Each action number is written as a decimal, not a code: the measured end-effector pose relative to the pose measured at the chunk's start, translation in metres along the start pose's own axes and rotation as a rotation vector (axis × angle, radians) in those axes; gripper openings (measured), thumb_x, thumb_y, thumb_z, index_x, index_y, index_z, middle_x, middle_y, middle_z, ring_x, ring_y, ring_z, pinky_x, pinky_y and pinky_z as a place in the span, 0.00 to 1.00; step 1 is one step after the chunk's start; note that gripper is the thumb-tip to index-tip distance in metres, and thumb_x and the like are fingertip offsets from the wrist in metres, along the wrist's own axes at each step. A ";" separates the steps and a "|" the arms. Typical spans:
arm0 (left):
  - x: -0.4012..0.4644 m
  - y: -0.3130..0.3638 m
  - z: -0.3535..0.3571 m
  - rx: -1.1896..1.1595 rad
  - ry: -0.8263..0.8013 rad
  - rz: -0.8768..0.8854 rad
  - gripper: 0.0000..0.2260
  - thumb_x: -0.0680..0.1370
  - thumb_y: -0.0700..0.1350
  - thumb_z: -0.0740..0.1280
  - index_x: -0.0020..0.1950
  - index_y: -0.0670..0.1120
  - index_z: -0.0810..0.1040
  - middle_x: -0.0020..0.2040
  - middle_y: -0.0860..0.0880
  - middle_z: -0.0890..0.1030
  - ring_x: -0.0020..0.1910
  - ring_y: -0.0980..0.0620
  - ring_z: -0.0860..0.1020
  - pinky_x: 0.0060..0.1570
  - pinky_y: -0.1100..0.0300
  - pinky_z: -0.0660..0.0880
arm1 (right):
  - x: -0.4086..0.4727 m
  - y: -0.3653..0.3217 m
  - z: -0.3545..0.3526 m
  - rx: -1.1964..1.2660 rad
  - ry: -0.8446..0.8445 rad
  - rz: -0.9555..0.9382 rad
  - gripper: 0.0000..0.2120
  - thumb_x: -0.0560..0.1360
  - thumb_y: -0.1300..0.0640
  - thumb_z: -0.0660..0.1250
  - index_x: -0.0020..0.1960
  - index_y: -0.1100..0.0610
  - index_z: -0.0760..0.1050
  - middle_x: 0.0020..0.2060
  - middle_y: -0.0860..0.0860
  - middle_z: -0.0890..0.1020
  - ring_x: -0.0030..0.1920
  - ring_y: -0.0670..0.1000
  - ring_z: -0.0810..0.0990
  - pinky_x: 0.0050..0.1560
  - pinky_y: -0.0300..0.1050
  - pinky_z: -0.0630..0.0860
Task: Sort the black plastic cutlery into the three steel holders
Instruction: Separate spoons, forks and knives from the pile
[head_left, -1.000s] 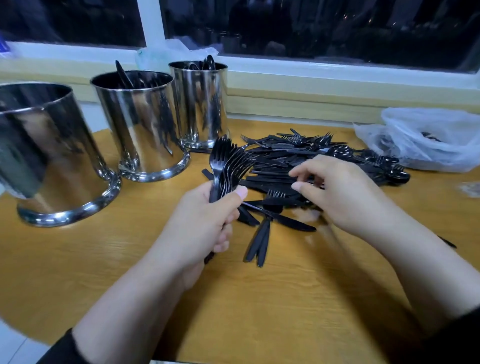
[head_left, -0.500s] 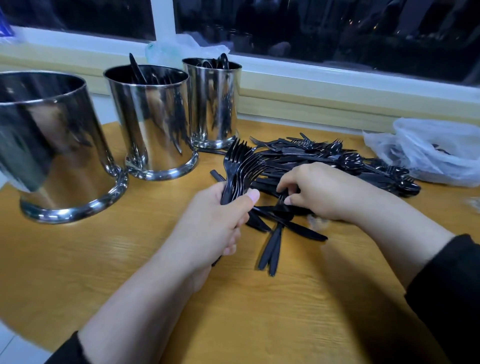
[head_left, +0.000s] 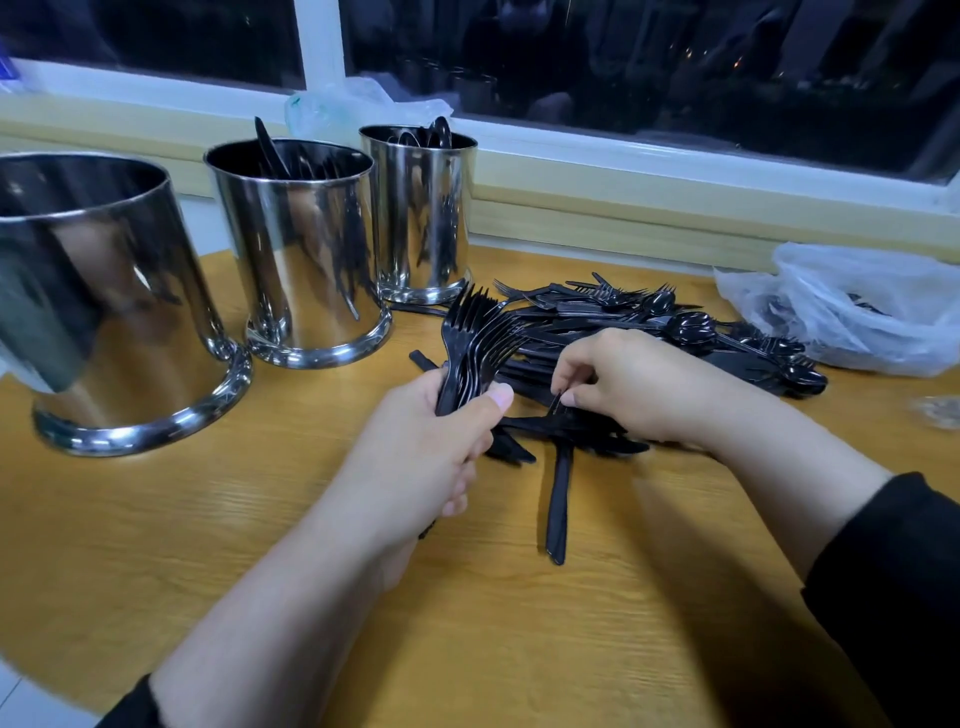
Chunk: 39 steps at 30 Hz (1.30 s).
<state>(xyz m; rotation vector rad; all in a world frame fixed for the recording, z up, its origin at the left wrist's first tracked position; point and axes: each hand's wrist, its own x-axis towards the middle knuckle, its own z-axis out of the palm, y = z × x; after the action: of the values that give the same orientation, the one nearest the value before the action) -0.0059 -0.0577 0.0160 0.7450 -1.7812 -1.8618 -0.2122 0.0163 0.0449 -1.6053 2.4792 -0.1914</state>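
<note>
While the left hand (head_left: 426, 457) grips a fanned bunch of forks (head_left: 475, 343), its handles hidden in the fist, the right hand (head_left: 639, 389) pinches one fork (head_left: 558, 488) whose tines its fingers cover. Beyond lies the tangled cutlery pile (head_left: 649, 325) on the surface (head_left: 519, 623); farther left stand three steel holders (head_left: 306, 254), the nearest cut off by the frame.

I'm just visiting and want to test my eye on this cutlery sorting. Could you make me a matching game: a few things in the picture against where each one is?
Things:
1. fork bundle
2. plastic bag
3. nearest holder
4. lone handle

Places:
A. far left of the table
B. held in the left hand
C. right end of the table, beyond the loose pile
D. flat on the table between the two hands, pointing toward the person

Pairs: 1-B, 2-C, 3-A, 4-D
</note>
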 end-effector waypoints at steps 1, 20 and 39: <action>0.000 0.000 0.000 0.002 0.000 0.003 0.12 0.82 0.51 0.68 0.42 0.48 0.70 0.32 0.52 0.69 0.26 0.54 0.63 0.24 0.62 0.63 | -0.001 0.002 -0.002 0.023 0.026 0.008 0.04 0.79 0.54 0.69 0.49 0.46 0.81 0.45 0.43 0.83 0.38 0.39 0.78 0.35 0.35 0.69; -0.001 -0.005 0.013 -0.020 0.032 0.013 0.16 0.82 0.54 0.66 0.58 0.41 0.76 0.35 0.51 0.71 0.27 0.54 0.66 0.26 0.61 0.66 | -0.047 0.033 -0.060 0.181 0.659 0.041 0.04 0.81 0.54 0.67 0.49 0.46 0.78 0.41 0.42 0.80 0.44 0.47 0.77 0.42 0.38 0.68; -0.002 0.000 0.068 -0.041 -0.221 -0.078 0.11 0.82 0.53 0.67 0.53 0.45 0.77 0.38 0.47 0.81 0.25 0.51 0.71 0.26 0.59 0.69 | -0.078 0.017 -0.009 0.374 0.532 -0.096 0.05 0.78 0.57 0.70 0.47 0.47 0.80 0.41 0.42 0.81 0.45 0.44 0.77 0.44 0.29 0.70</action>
<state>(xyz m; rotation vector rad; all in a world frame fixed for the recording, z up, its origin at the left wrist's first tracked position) -0.0490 -0.0058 0.0169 0.6225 -1.8635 -2.0962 -0.1984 0.0944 0.0568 -1.6624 2.4949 -1.1569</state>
